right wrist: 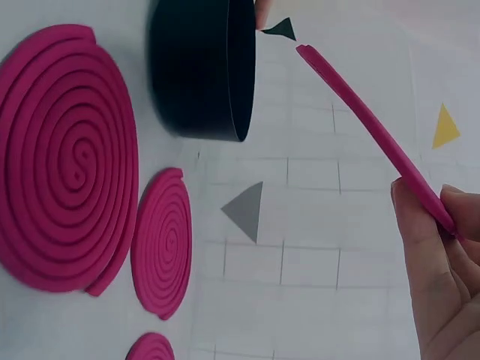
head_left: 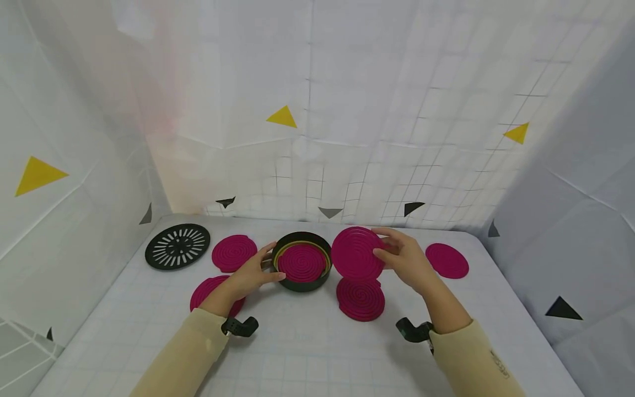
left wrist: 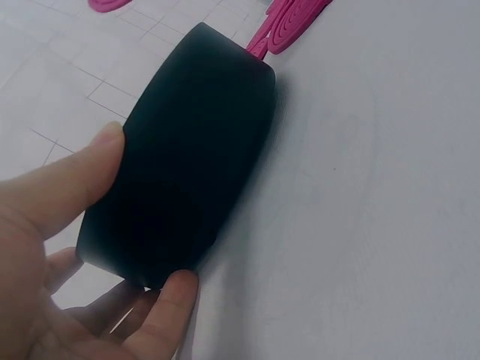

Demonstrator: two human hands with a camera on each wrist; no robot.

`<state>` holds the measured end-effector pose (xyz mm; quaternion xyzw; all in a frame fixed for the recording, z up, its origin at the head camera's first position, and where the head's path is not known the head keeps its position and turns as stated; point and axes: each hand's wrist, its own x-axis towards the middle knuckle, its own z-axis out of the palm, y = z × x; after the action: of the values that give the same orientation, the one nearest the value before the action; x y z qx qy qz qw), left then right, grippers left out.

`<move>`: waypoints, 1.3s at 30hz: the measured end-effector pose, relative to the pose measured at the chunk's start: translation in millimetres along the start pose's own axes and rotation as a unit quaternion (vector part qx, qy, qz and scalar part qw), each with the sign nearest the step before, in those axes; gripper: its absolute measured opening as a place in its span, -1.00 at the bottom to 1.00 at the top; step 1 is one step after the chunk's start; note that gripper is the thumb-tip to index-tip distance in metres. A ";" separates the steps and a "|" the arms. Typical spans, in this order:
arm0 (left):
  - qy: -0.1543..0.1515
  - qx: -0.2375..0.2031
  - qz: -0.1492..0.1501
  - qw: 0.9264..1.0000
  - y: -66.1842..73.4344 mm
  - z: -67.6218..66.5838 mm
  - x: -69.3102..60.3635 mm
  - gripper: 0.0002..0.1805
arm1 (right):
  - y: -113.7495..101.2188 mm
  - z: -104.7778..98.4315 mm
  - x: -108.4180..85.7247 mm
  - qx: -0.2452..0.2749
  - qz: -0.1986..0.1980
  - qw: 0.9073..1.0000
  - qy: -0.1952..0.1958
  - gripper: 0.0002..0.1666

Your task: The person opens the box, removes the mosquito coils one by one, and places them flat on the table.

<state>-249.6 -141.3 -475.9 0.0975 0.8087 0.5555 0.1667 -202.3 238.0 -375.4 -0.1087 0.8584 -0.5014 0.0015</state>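
Observation:
A dark round container (head_left: 303,286) stands mid-table, with a pink spiral disc (head_left: 302,263) and a thin yellow ring (head_left: 297,243) inside it. My left hand (head_left: 253,277) holds its left side, thumb and fingers spread around the outer wall; the left wrist view shows that wall (left wrist: 180,150) close up. Just right of the container, my right hand (head_left: 405,258) pinches another pink spiral disc (head_left: 357,253) by its right edge, raised off the table. Edge-on in the right wrist view, that held disc (right wrist: 371,127) looks thin and tilted. Below it lies a further pink disc (head_left: 361,302).
At the back left lies a black round slotted lid (head_left: 177,246). Pink spiral discs rest near my left arm, one farther back (head_left: 234,253) and one partly hidden under the forearm (head_left: 210,289). Another disc (head_left: 447,261) lies at the right. White walls enclose the table.

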 end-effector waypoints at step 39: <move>-0.005 -0.002 -0.004 1.000 -2.6 -1.1 2.9 0.12 | 46.2 -46.5 -56.4 -0.046 0.036 0.998 0.032 -0.32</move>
<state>-252.6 -142.2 -478.4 0.0970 0.8069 0.5562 0.1735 -161.0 310.4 -398.1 -0.0615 0.8835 -0.4643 -0.0127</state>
